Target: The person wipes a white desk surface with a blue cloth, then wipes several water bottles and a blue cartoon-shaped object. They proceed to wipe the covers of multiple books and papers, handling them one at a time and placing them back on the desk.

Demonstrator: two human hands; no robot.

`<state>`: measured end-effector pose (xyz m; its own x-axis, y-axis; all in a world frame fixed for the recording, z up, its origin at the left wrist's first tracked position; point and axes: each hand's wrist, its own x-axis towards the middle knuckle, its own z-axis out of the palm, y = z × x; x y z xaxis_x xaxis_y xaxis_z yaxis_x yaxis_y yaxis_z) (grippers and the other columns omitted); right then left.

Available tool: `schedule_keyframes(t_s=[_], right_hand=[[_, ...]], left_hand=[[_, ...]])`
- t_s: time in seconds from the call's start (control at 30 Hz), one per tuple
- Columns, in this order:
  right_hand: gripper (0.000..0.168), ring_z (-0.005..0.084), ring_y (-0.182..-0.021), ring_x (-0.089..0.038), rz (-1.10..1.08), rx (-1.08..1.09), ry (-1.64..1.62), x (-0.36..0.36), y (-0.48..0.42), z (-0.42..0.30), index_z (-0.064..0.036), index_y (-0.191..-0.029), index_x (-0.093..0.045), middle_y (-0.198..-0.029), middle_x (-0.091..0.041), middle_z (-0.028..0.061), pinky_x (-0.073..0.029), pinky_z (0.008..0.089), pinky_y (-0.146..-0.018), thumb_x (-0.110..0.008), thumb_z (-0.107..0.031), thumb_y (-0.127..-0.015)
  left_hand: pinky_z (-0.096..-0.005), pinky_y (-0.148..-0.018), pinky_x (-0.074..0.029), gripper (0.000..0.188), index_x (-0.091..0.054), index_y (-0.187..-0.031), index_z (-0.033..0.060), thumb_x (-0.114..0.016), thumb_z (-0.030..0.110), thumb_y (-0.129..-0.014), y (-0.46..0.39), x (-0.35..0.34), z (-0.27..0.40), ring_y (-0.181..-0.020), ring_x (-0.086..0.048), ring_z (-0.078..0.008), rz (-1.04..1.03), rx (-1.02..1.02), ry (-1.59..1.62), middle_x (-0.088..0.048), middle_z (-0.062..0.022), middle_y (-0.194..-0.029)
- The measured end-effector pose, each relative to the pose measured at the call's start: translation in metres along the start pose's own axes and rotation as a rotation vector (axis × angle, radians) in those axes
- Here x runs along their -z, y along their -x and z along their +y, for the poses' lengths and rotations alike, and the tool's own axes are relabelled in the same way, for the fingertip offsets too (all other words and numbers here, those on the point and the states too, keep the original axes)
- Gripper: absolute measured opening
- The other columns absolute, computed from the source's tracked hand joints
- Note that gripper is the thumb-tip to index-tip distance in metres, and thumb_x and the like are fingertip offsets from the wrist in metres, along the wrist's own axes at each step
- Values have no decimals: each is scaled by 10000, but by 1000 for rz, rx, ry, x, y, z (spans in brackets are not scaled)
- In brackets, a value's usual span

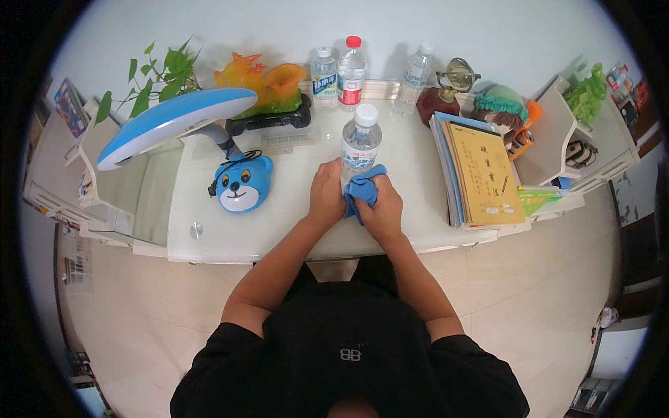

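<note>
A clear plastic bottle (360,141) with a white cap and a printed label is upright in front of me over the white desk (292,209). My left hand (327,192) grips its lower left side. On the other side, my right hand (384,206) holds a blue cloth (361,189) against the lower part of the bottle. The cloth is bunched, and one end hangs below my fingers. Hands and cloth hide the bottle's base, so I cannot tell whether it touches the desk.
A blue bear-shaped desk lamp (243,185) stands left, below an orange fish-like ornament (261,86). Along the wall are a red-capped bottle (351,73), a white-capped bottle (324,78) and another bottle (414,78). Stacked books (478,172) and a small globe (458,76) are at right.
</note>
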<state>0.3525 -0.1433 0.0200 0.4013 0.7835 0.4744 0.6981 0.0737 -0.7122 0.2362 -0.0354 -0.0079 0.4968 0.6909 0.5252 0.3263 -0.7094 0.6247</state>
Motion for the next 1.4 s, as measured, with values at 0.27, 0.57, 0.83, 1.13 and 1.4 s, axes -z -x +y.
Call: schedule_keyframes(t_s=[0.27,0.57,0.83,1.13,1.4], right_hand=[[699,382,-1107,-658,97,-120,30,8,-23,10,-82,-1393,-548,-1241,-640,160,-542,436,-917,-840,-280,-790],[705,375,-1119,-664,117,-219,113,-19,-71,41,-60,-1342,-556,-1261,-656,170,-531,433,-933,-857,-319,-759],[730,390,-1106,-665,96,-277,232,-29,-121,70,-76,-1410,-499,-1305,-610,173,-545,472,-905,-811,-345,-809],[774,411,-1151,-649,66,-364,281,-42,-173,97,-43,-1456,-482,-1335,-616,225,-530,466,-950,-775,-410,-842],[716,401,-1123,-667,63,-440,317,-54,-202,97,-64,-1454,-514,-1302,-627,212,-541,472,-933,-761,-386,-864]], left_hand=[[-493,-924,-486,648,-498,-1355,-33,-736,-12,-754,-21,-19,2,-1086,-590,-434,58,-38,-55,-625,-223,-1148],[-494,-894,-495,585,-506,-1403,-12,-625,25,-831,-39,-42,-7,-1055,-612,-417,10,33,-123,-642,-226,-1131],[-467,-898,-497,601,-575,-1332,-14,-706,53,-749,-37,-34,2,-1032,-605,-395,-11,-45,-93,-637,-189,-1106],[-451,-881,-505,395,-681,-1127,11,-798,105,-761,-40,-33,2,-1031,-613,-359,-52,-13,-50,-634,-143,-1116],[-434,-888,-511,343,-699,-1082,34,-814,127,-772,-41,-32,4,-1054,-617,-335,-71,-21,-61,-642,-121,-1134]])
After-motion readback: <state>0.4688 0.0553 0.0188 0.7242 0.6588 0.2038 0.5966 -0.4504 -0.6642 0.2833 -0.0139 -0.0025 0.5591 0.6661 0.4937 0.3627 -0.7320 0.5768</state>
